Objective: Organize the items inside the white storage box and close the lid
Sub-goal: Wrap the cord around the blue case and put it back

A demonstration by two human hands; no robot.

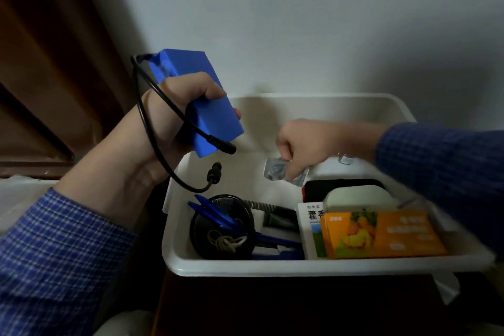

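Two grips busy: left hand (174, 114) clenched round blue pack (196, 101) w/ cable; right hand (305, 142) pinched foil packet (281, 170) over white storage box (272, 264).

white storage box (321, 101) rear bare, front crowded by orange carton (381, 234)

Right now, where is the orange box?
In the head view, the orange box lies in the white storage box, at its near right, leaning on a white carton, right of the black mesh cup.

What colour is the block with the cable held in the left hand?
Bright blue block, black cable; the head view, the only one, shows it.
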